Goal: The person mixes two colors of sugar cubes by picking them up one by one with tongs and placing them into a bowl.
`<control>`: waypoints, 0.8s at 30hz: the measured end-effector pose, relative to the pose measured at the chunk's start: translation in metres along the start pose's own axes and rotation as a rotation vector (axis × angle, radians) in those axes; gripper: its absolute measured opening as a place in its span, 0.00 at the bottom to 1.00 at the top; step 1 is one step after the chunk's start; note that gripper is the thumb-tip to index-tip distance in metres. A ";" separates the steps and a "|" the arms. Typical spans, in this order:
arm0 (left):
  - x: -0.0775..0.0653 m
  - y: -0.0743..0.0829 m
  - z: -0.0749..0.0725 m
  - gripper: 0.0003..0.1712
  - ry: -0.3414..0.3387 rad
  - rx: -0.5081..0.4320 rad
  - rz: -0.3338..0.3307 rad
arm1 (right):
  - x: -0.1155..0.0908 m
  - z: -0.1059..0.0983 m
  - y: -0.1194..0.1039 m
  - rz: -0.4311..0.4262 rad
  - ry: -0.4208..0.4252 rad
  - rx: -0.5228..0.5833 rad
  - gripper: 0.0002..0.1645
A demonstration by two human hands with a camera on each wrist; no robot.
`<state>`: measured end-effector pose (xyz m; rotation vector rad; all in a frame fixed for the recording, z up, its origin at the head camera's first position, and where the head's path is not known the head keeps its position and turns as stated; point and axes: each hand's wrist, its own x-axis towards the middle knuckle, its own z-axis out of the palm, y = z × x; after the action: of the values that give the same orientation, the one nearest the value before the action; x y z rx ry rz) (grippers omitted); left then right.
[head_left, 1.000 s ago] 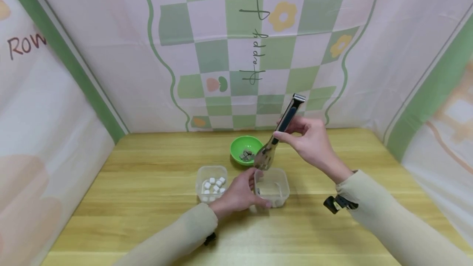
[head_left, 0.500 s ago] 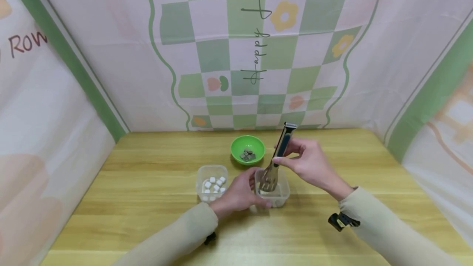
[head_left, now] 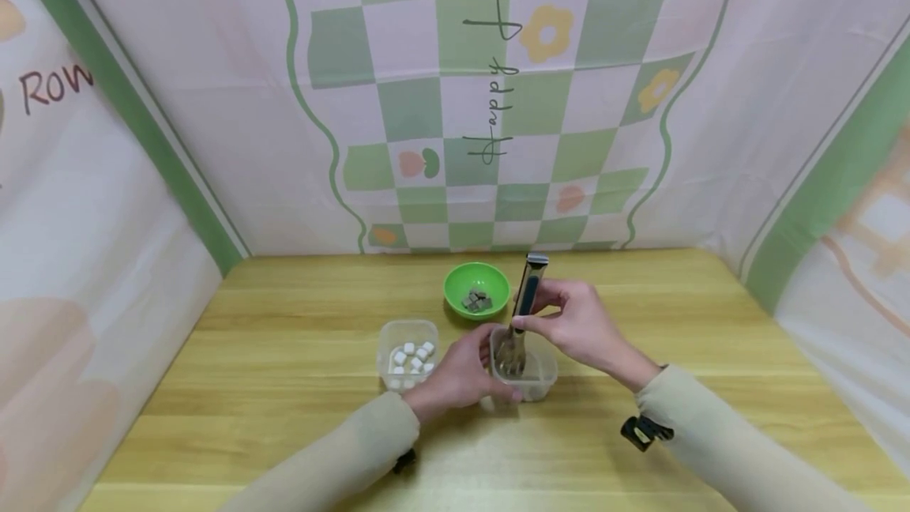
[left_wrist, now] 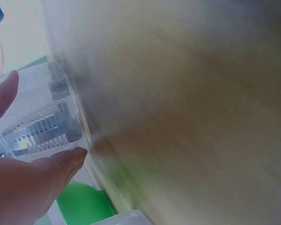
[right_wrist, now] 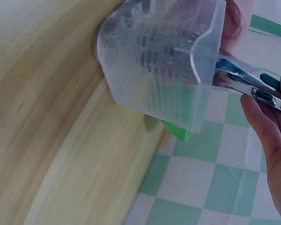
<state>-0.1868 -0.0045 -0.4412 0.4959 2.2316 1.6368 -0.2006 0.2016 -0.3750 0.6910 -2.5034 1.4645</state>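
Observation:
My left hand [head_left: 460, 370] grips the left side of a clear plastic container [head_left: 544, 376], thumb at the front wall and fingers behind. My right hand [head_left: 579, 324] pinches metal tongs [head_left: 528, 291] with dark grip panels, held nearly upright. The slotted heads of the tongs [left_wrist: 40, 129] are inside the container, low near its bottom. Through the container wall in the left wrist view, a dark grey block [left_wrist: 59, 89] shows; whether the tongs hold a piece is unclear. Just behind stands a green bowl [head_left: 464, 279] with several grey cubes [head_left: 477, 300].
Left of my left hand, a second clear container [head_left: 407, 329] holds several white cubes [head_left: 417, 363]. All of this stands on a wooden table [head_left: 298, 385]. A patterned cloth [head_left: 469, 109] hangs behind the table's back edge.
My right hand has lowered the tongs from beside the green bowl into the container, then shifted slightly left and turned them more upright. My left hand has stayed on the container.

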 end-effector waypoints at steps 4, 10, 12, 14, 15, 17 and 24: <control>-0.001 0.001 0.000 0.55 0.003 0.008 0.001 | 0.000 0.003 0.000 -0.022 0.009 0.003 0.11; 0.000 0.001 0.001 0.55 0.007 0.007 -0.017 | -0.002 -0.002 0.003 -0.043 0.030 -0.020 0.10; -0.001 0.001 0.001 0.56 0.006 -0.001 -0.022 | -0.003 -0.005 0.003 -0.032 0.034 -0.035 0.10; -0.001 0.001 0.001 0.56 0.007 -0.008 -0.023 | -0.004 -0.007 0.003 -0.009 0.034 -0.043 0.10; -0.001 0.001 0.001 0.56 0.007 -0.010 -0.024 | -0.004 -0.008 0.003 0.002 0.032 -0.043 0.10; -0.001 0.000 0.001 0.56 0.007 -0.015 -0.022 | -0.004 -0.009 0.002 0.020 0.032 -0.041 0.10; 0.000 0.000 0.001 0.56 0.001 -0.010 -0.014 | -0.002 -0.003 0.001 0.017 0.020 -0.017 0.10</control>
<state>-0.1862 -0.0033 -0.4417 0.4759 2.2216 1.6411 -0.1990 0.2053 -0.3750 0.6508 -2.5101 1.4460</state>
